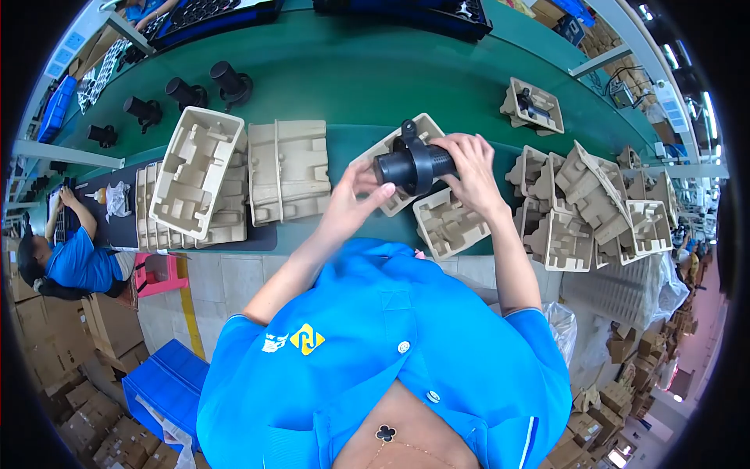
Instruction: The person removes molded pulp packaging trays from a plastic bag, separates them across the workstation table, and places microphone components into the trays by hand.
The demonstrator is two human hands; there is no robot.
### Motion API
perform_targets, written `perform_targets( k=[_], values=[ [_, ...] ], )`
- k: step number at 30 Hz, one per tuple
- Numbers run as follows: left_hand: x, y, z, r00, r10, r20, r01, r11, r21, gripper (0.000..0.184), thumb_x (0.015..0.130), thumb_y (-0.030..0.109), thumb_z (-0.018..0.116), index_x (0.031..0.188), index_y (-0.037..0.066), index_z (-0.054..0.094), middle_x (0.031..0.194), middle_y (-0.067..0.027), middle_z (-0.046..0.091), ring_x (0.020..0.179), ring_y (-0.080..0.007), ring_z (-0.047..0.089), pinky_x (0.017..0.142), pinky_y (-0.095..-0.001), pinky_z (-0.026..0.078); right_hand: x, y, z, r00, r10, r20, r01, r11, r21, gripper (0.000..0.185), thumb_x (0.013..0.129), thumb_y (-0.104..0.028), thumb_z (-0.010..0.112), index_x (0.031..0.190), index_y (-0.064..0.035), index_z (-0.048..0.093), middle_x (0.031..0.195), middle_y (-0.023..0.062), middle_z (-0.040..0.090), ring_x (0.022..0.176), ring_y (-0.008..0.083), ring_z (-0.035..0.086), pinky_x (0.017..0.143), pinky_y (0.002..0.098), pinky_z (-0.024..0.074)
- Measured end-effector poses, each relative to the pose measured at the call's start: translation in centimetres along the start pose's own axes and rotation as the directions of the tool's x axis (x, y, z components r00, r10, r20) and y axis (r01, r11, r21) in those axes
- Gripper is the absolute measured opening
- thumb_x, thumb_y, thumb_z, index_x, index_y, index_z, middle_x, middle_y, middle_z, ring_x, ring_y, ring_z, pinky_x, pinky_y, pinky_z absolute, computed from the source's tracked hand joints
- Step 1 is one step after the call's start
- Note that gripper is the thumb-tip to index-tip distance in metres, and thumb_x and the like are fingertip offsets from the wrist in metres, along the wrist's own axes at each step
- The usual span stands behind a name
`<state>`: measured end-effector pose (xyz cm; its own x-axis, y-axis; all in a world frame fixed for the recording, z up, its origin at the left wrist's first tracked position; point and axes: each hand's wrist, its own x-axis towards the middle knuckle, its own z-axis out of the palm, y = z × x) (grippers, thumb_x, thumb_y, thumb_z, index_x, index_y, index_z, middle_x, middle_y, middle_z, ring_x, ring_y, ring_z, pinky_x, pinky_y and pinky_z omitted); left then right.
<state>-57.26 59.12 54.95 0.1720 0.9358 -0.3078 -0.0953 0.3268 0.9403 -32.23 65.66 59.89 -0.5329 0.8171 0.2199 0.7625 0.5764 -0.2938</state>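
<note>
A black cylindrical device (pixel 423 166) with a ring-shaped collar and a small lug on top lies sideways between my two hands, above a beige molded-pulp tray (pixel 388 143). My left hand (pixel 351 194) curls about its left end, thumb against the lower edge. The fingers of my right hand (pixel 470 168) wrap round the right end. Just below my right hand sits a second pulp tray (pixel 449 227), its molded pockets facing up. The device hides part of the tray beneath it.
Stacked pulp trays (pixel 289 172) stand at left, with one tilted tray (pixel 195 172) on top. Several black devices (pixel 230 84) line the green bench (pixel 344 86). At right are piled trays (pixel 578 203) and a tray holding a black part (pixel 535 107). A co-worker (pixel 74 242) sits far left.
</note>
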Motion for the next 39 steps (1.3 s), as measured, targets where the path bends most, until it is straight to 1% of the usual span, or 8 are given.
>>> perform_targets(
  k=[6,11,21,24,26,30,33,39],
  values=[
    [-1.0,-6.6,-1.0,0.904,-0.428,-0.005,0.426,0.900,-0.091,0.085,0.098,0.041,0.059,0.151,-0.009,0.016,0.145,-0.0235,0.040,0.121,-0.0290,0.055,0.096,-0.0389,0.052,1.3,5.8,5.0,0.961,-0.137,0.240,0.081,0.970,0.231,0.065,0.072,-0.009,0.080,0.130,-0.0199,0.054,0.125,0.0069,0.051,0.124,0.0303,0.043,0.110,0.0504,0.0260],
    [2.4,-8.0,0.0,0.882,-0.456,-0.117,0.437,0.886,-0.156,0.059,0.103,0.027,0.050,0.143,-0.007,0.024,0.138,-0.0237,0.043,0.116,-0.0363,0.057,0.085,-0.0457,0.057,3.8,7.5,8.9,0.819,-0.103,0.565,0.138,0.990,-0.019,0.075,0.068,-0.013,0.084,0.135,-0.0227,0.050,0.137,0.0094,0.045,0.136,0.0312,0.035,0.113,0.0517,0.0244],
    [10.4,-9.6,0.6,0.963,-0.125,-0.239,0.156,0.981,0.117,0.029,0.093,0.006,0.056,0.111,-0.003,0.034,0.104,-0.0196,0.050,0.079,-0.0269,0.066,0.054,-0.0346,0.063,-5.6,5.9,3.6,0.928,0.291,-0.233,-0.271,0.956,0.112,0.061,0.079,-0.015,0.076,0.135,-0.0137,0.053,0.134,0.0151,0.048,0.127,0.0349,0.044,0.105,0.0481,0.0331],
    [18.2,-11.0,-1.7,0.979,0.074,-0.188,-0.008,0.944,0.329,0.028,0.092,0.004,0.055,0.110,-0.001,0.034,0.105,-0.0182,0.049,0.085,-0.0256,0.065,0.053,-0.0333,0.063,-13.3,6.0,6.0,0.636,0.678,-0.368,-0.690,0.713,0.124,0.067,0.083,-0.018,0.073,0.142,-0.0067,0.044,0.138,0.0245,0.044,0.127,0.0413,0.041,0.107,0.0483,0.0299],
    [24.7,-9.4,-1.6,0.960,0.119,-0.253,0.027,0.861,0.509,0.037,0.084,0.012,0.058,0.112,-0.004,0.039,0.106,-0.0310,0.063,0.102,-0.0468,0.064,0.093,-0.0488,0.048,-17.3,5.3,8.4,0.408,0.826,-0.389,-0.797,0.530,0.290,0.077,0.087,-0.027,0.072,0.147,0.0020,0.033,0.141,0.0295,0.038,0.131,0.0434,0.035,0.111,0.0499,0.0251],
    [37.1,-5.4,2.2,0.977,0.088,-0.192,0.053,0.775,0.629,0.041,0.086,0.015,0.060,0.115,-0.002,0.036,0.100,-0.0286,0.067,0.081,-0.0409,0.072,0.075,-0.0464,0.059,-21.2,3.3,13.3,0.012,0.996,0.089,-0.770,-0.047,0.637,0.089,0.087,-0.047,0.071,0.148,0.0034,0.032,0.145,0.0289,0.034,0.134,0.0385,0.037,0.110,0.0463,0.0312],
    [43.4,-3.0,7.3,0.992,-0.047,-0.116,0.108,0.790,0.604,0.046,0.088,0.011,0.060,0.124,-0.003,0.035,0.102,-0.0263,0.068,0.073,-0.0332,0.073,0.064,-0.0396,0.062,-19.0,2.0,11.3,0.183,0.909,0.374,-0.600,-0.198,0.775,0.053,0.094,-0.036,0.068,0.127,0.0031,0.056,0.108,0.0132,0.067,0.091,0.0188,0.066,0.075,0.0314,0.0547],
    [49.4,-4.9,15.3,0.995,-0.015,-0.104,0.074,0.799,0.596,0.045,0.092,0.019,0.058,0.136,0.015,0.054,0.108,-0.0190,0.071,0.078,-0.0300,0.074,0.076,-0.0411,0.058,-18.0,1.5,12.7,0.108,0.824,0.556,-0.445,-0.460,0.768,0.049,0.095,-0.035,0.067,0.123,0.0044,0.059,0.112,0.0151,0.066,0.096,0.0233,0.067,0.079,0.0398,0.0603]
  ],
)
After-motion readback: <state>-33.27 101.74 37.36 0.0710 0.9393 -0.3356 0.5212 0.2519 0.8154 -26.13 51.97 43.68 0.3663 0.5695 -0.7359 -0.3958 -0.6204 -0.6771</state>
